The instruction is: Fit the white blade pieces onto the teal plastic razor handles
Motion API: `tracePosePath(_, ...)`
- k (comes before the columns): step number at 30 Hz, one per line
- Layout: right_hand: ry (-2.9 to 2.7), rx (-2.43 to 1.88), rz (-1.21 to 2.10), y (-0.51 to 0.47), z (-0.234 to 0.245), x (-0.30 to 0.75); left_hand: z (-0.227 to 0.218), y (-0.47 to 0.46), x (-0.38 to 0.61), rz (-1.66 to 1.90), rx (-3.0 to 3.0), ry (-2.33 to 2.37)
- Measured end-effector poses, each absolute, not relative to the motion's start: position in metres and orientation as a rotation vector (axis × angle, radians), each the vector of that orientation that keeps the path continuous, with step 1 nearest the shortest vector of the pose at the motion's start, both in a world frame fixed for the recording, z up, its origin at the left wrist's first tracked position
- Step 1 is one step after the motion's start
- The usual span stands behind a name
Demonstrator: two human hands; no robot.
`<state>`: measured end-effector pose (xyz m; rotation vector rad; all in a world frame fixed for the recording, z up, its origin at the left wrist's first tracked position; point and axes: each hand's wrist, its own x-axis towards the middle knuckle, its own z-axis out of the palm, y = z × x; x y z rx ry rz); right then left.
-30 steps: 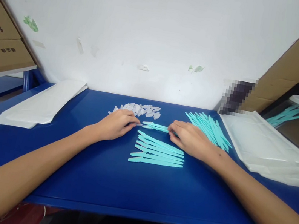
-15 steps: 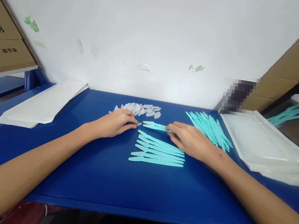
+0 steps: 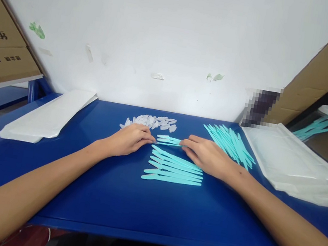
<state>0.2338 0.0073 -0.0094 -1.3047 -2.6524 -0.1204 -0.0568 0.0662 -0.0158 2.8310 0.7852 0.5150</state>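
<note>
My left hand (image 3: 131, 139) is closed, thumb and fingers pinching a small clear plastic blade cap (image 3: 155, 142) that is mostly hidden by the fingertips. My right hand (image 3: 206, 153) grips the handle of a turquoise eyebrow razor (image 3: 169, 144), its head end pointing left and meeting the cap. Just behind it lie more turquoise razors (image 3: 166, 137), partly covered by my right hand. Nearer to me, a row of several razors (image 3: 175, 168) lies with heads to the left. Beyond my left hand is a loose heap of clear caps (image 3: 151, 121).
A pile of turquoise razors (image 3: 232, 146) lies right of my right hand. White plastic packs (image 3: 298, 166) rest at the right, a white flat pack (image 3: 48, 116) at the left. A lidded clear jar (image 3: 324, 124) holds more razors. The white wall (image 3: 177, 41) borders the blue table (image 3: 107, 197).
My left hand has moved slightly right with the cap, closing the gap to the razor's head. The razor in my right hand now sits a little nearer to me, apart from those behind it.
</note>
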Motion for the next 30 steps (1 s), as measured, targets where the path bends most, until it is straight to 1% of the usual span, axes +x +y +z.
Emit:
tracePosePath(5, -2.615, -1.229, 0.002, 0.008, -0.012, 0.225, -0.020, 0.065, -0.045, 0.662, 2.664, 0.851)
tracePosePath(8, -2.565, -1.186, 0.099, 0.009, -0.014, 0.219, -0.020, 0.065, -0.039, 0.656, 2.626, 0.841)
tracePosePath(11, -2.529, -1.188, 0.113, 0.010, -0.015, 0.216, -0.018, 0.066, -0.036, 0.638, 2.624, 0.838)
tracePosePath(14, -2.525, -1.228, 0.056, 0.010, -0.016, 0.219, -0.015, 0.067, -0.039, 0.588, 2.680, 0.912)
tracePosePath(19, -2.624, -1.314, -0.179, 0.007, -0.014, 0.228, -0.010, 0.074, -0.054, 0.585, 2.715, 1.245)
tracePosePath(23, -2.640, -1.295, -0.255, 0.002, -0.010, 0.229, -0.012, 0.077, -0.060, 0.550, 2.775, 1.457)
tracePosePath(30, -2.692, -1.128, 0.065, -0.005, -0.003, 0.225, -0.018, 0.075, -0.054, 0.325, 2.904, 1.477)
